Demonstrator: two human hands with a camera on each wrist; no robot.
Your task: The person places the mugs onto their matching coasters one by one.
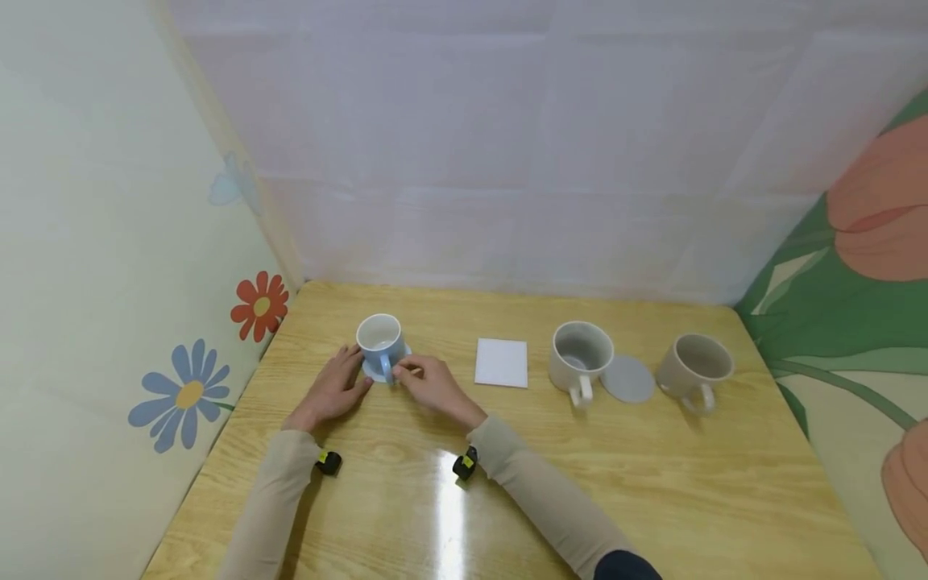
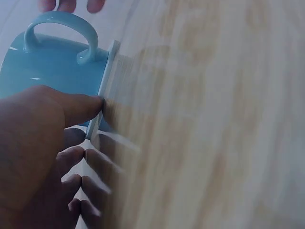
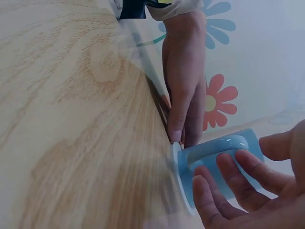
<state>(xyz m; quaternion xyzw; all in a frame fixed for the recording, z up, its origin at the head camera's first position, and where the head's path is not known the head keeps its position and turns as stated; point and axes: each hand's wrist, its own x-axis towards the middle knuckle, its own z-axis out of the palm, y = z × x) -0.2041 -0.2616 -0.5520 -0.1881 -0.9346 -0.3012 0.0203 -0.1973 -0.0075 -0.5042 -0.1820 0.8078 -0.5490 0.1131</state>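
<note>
A light blue mug (image 1: 381, 345) with a white inside stands upright on a round pale blue coaster (image 1: 375, 374) at the left of the table. My left hand (image 1: 337, 388) rests on the tabletop beside it, fingers extended. In the left wrist view its thumb (image 2: 85, 108) touches the coaster's edge, with the index fingertip near the same edge. My right hand (image 1: 432, 387) is at the mug's handle (image 3: 217, 149), fingers loosely bent. The left wrist view shows its fingertips (image 2: 66, 5) just off the handle, with a gap between.
Right of the hands lie a square white coaster (image 1: 501, 363) and a round grey coaster (image 1: 627, 379). A wide whitish mug (image 1: 581, 354) and a greyish beige mug (image 1: 692, 370) stand either side of the grey one. A pale cloth wall (image 1: 507, 161) rises behind the table.
</note>
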